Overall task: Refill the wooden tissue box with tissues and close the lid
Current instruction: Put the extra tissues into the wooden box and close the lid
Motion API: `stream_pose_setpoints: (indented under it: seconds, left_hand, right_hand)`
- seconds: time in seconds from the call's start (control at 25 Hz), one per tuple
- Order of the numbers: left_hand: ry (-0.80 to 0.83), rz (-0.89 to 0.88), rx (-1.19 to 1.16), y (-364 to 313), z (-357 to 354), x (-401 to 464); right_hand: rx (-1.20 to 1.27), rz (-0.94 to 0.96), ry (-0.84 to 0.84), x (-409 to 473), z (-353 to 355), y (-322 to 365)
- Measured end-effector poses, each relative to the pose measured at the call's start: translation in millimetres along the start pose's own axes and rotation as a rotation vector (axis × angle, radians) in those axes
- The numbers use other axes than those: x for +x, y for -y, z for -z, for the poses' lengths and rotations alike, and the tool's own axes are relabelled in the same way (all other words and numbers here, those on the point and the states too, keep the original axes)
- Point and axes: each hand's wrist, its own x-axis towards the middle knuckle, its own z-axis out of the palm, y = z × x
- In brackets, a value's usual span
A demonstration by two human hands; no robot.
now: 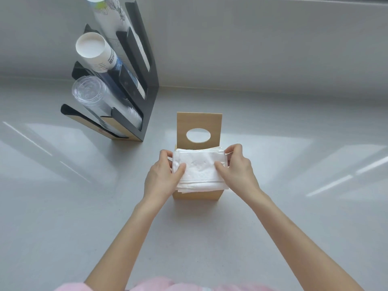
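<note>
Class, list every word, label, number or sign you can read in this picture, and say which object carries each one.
No text here reads clearly.
Paper cup stack: dark print running up the side, too blurred to read.
Tall white cup stack: coloured and grey markings, not legible as words.
Black cup holder, wooden tissue box, lid, tissues: no lettering; the tissues show only an embossed pattern.

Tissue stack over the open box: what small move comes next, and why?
Probably press the tissue stack straight down into the wooden box. Both the left hand and right hand hold its ends, its front edge overhangs the box wall, and the lid stands upright behind.
</note>
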Motion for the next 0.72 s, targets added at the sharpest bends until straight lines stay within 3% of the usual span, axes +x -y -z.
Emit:
stream_pose_setpoints:
  seconds: [0.2,0.4,0.72]
  left_hand:
    - [-0.014,-0.113,0.164,5,-6,11]
    - [-0.075,-0.278,0.486,-2,-7,6]
    - [0.058,-0.360,0.820,1,-19,13]
  right_hand:
    - [-0.300,0.153,-0.033,2,-10,3]
    - [-0.605,0.250,-0.056,8,-10,9]
    - [-0.805,0.278,0.039,18,-28,-2]
